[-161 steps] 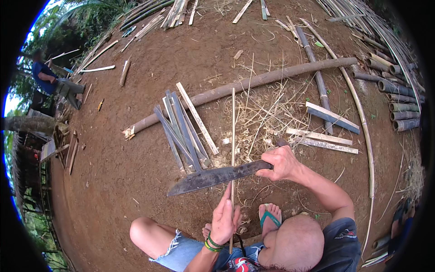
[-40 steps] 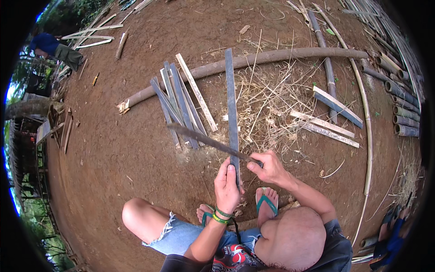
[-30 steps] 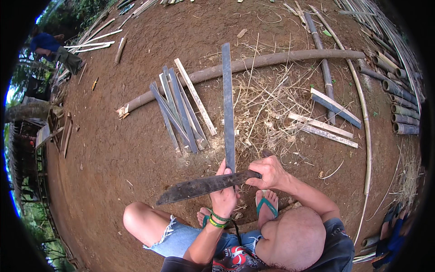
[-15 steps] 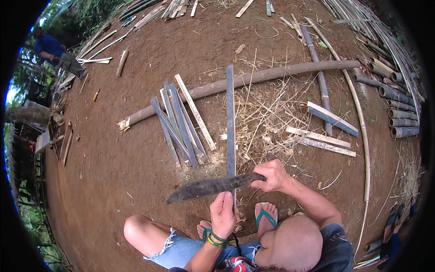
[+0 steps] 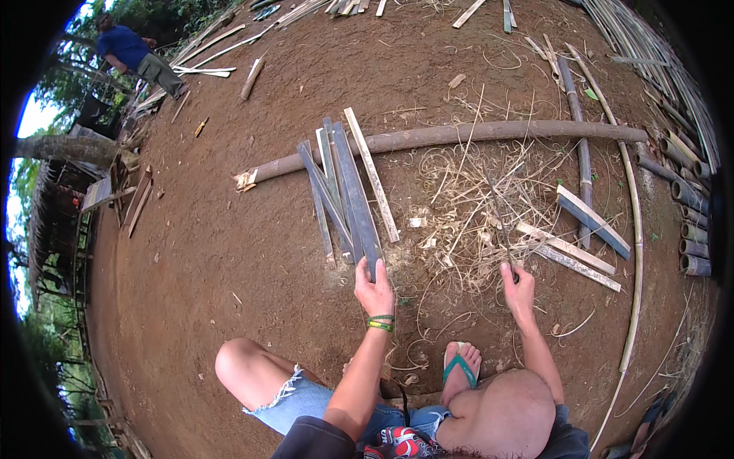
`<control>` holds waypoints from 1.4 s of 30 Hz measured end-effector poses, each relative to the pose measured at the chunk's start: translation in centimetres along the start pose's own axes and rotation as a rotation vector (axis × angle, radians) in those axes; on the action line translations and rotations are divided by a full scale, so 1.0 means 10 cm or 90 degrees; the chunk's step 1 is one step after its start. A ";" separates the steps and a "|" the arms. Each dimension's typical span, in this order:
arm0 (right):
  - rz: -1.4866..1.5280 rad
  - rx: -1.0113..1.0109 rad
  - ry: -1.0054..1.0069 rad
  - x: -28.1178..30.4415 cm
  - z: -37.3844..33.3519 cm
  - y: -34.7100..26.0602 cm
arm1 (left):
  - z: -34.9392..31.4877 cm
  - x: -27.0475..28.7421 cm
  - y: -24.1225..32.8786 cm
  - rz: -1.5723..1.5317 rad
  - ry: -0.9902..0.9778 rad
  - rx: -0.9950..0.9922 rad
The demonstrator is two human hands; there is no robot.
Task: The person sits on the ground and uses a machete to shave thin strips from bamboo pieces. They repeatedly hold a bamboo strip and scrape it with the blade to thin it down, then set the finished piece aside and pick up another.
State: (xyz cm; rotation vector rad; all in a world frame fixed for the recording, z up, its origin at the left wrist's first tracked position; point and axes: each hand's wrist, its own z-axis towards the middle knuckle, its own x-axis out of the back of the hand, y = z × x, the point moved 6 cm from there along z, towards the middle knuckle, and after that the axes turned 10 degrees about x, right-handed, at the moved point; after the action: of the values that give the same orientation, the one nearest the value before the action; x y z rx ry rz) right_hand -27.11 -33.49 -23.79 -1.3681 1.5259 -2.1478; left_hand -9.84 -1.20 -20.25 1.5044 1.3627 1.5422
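Observation:
My left hand [image 5: 373, 289] grips the near end of a dark bamboo strip [image 5: 356, 187], thumb on one side and fingers on the other. This strip lies along a small bundle of split bamboo strips [image 5: 322, 206], some dark-skinned and some pale, leaning on a long pole [image 5: 428, 138]. Over on the right, my right hand [image 5: 518, 289] is closed round the handle of a machete [image 5: 498, 210]. Its blade points away from me and appears as a thin dark line against the shavings, seen nearly edge-on.
Curled bamboo shavings [image 5: 466, 222] cover the dirt past my right hand. Pale split pieces [image 5: 569, 249] lie right of them, near a long thin pole [image 5: 627, 206]. Cut bamboo tubes [image 5: 692, 229] are stacked at the far right. A person in blue [image 5: 130, 50] stands far left.
My left hand has carried the dark strip leftward from in front of me onto the bundle. The machete has swung from lying across the strip to pointing away, off to the right.

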 end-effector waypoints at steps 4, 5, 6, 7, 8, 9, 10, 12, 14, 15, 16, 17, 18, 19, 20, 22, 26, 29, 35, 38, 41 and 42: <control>0.007 -0.080 -0.010 0.08 -0.49 0.13 | 0.70 -0.16 0.01 0.093 0.062 -0.068; 0.006 -0.098 -0.003 0.15 -0.58 0.20 | 0.86 -0.21 -0.01 0.141 0.053 -0.048; 0.007 -0.108 0.024 0.20 -0.65 0.25 | 1.00 -0.19 -0.07 0.227 0.101 -0.081; -0.009 -0.089 0.036 0.22 -0.72 0.24 | 1.14 -0.19 -0.14 0.312 0.137 -0.117; -0.032 -0.073 0.056 0.28 -0.72 0.27 | 1.25 -0.21 -0.27 0.424 0.131 -0.110; -0.059 -0.057 0.075 0.40 -0.71 0.28 | 1.30 -0.22 -0.43 0.534 0.124 -0.110; -0.061 -0.095 0.075 0.49 -0.68 0.33 | 1.32 -0.23 -0.51 0.575 0.122 -0.115; -0.057 -0.170 0.075 0.71 -0.63 0.43 | 1.22 -0.33 -0.55 0.625 0.100 -0.119; -0.070 -0.194 0.129 0.95 -0.54 0.54 | 1.09 -0.41 -0.46 0.636 0.105 -0.137; -0.074 -0.202 0.146 1.04 -0.50 0.60 | 1.02 -0.39 -0.44 0.639 0.127 -0.151; -0.080 -0.200 0.168 1.12 -0.41 0.65 | 0.99 -0.41 -0.40 0.645 0.119 -0.153; -0.086 -0.197 0.187 1.20 -0.30 0.69 | 0.94 -0.42 -0.34 0.641 0.124 -0.175; -0.091 -0.193 0.203 1.27 -0.19 0.74 | 0.90 -0.42 -0.29 0.631 0.142 -0.220; -0.108 -0.175 0.222 1.34 -0.05 0.76 | 0.86 -0.44 -0.21 0.616 0.160 -0.266; -0.124 -0.158 0.240 1.40 0.11 0.79 | 0.84 -0.49 -0.17 0.601 0.151 -0.285; -0.188 -0.161 0.246 1.50 0.45 0.79 | 0.77 -0.59 -0.06 0.575 0.133 -0.322; -0.307 -0.130 0.211 1.60 1.21 0.71 | 0.62 -0.91 0.14 0.506 0.042 -0.390; -0.388 -0.114 0.141 1.57 1.59 0.88 | 0.43 -1.18 0.29 0.483 -0.043 -0.391; -0.474 -0.035 0.026 1.48 1.74 1.01 | 0.18 -1.42 0.38 0.435 -0.119 -0.424; -0.486 0.030 0.035 1.57 1.65 0.96 | 0.10 -1.48 0.38 0.386 -0.171 -0.443; -0.437 0.139 0.088 1.57 1.55 0.60 | 0.04 -1.50 0.48 0.272 -0.214 -0.475; -0.403 0.175 0.102 1.57 1.52 0.38 | 0.03 -1.51 0.50 0.229 -0.242 -0.465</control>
State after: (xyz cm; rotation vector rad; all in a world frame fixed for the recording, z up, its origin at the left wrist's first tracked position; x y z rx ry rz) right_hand -25.85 -54.66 -17.08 -1.7767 0.8444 -2.7543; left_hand -5.44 -16.45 -21.07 1.4812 0.2579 1.6001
